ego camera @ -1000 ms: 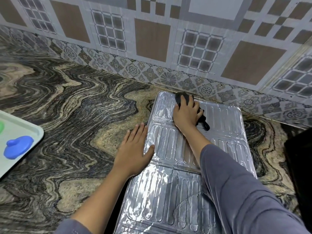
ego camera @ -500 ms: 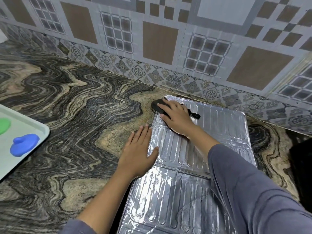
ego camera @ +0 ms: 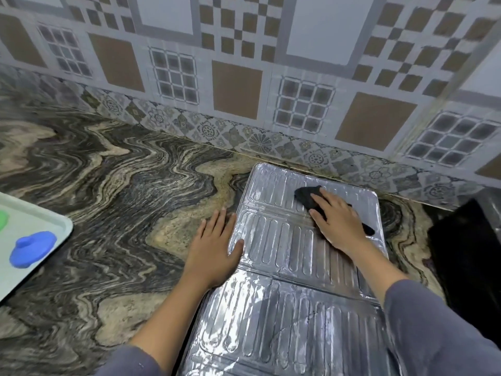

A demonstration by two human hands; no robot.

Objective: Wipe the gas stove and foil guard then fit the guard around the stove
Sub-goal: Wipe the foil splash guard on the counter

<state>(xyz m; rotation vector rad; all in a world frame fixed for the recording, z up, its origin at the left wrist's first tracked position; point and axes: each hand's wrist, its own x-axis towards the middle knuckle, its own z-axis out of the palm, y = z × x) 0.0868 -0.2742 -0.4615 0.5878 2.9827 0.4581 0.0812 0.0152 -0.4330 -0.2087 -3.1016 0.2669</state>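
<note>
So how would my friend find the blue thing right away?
Start at the swirly stone counter and look to its left side, where a pale tray sits. On that tray lies the blue thing, rounded like a lid with a knob. Its one neighbour there is a green thing.

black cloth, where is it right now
In the head view the black cloth is pressed under the right hand on the far panel of the foil guard, close to the tiled wall.

Right hand [ego camera: 339,223] slides black cloth [ego camera: 307,198] rightward along far panel of foil guard [ego camera: 271,240], now farther from left hand [ego camera: 214,251].
</note>
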